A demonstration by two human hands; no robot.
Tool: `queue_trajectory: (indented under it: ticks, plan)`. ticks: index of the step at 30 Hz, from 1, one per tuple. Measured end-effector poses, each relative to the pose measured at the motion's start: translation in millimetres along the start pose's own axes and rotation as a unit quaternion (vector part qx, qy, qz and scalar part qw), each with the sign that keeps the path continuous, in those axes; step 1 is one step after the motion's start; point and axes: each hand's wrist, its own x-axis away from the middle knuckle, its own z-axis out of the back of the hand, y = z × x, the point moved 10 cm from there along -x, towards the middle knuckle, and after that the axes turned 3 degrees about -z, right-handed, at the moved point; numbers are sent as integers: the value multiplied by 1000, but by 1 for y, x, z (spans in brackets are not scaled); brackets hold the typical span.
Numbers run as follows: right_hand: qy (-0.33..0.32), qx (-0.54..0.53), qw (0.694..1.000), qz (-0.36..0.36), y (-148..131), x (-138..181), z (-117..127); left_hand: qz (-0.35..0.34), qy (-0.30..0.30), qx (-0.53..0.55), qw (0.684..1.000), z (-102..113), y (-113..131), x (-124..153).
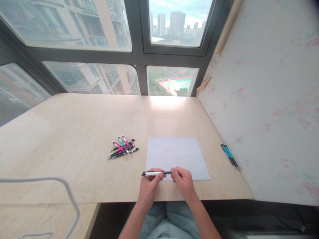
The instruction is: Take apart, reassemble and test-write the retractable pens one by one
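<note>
A white and black ballpoint pen (152, 173) lies level between my two hands, above the near edge of a sheet of paper (174, 157). My left hand (151, 182) is closed around the pen's middle, the clicker end sticking out to the left. At the dark tip end, my right hand (182, 179) pinches with thumb and fingers. Rows of faint writing run along the top of the sheet. The tip itself is hidden by the right fingers.
Several pink, green and black pens (122, 147) lie in a crossed pile left of the paper. Blue and green pens (229, 155) rest by the wall (269, 109) on the right. A white cable (67, 189) loops over the table (82, 132) at front left. Windows stand behind.
</note>
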Motion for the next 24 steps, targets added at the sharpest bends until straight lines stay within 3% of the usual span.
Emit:
queue_trajectory:
  ticks: [8, 12, 19, 24]
  plan:
    - [-1, 43, 995, 93, -24, 3, 5, 12, 7, 17, 1000, 2, -2, 0]
    - [-32, 16, 998, 58, -16, 2, 4, 8, 13, 11, 1000, 2, 0, 1]
    - [-31, -21, 999, -17, 3, 0, 5, -3, 7, -7, 1000, 1, 2, 0]
    - [-21, 25, 999, 0, -3, -1, 7, -10, 6, -12, 1000, 2, 0, 1]
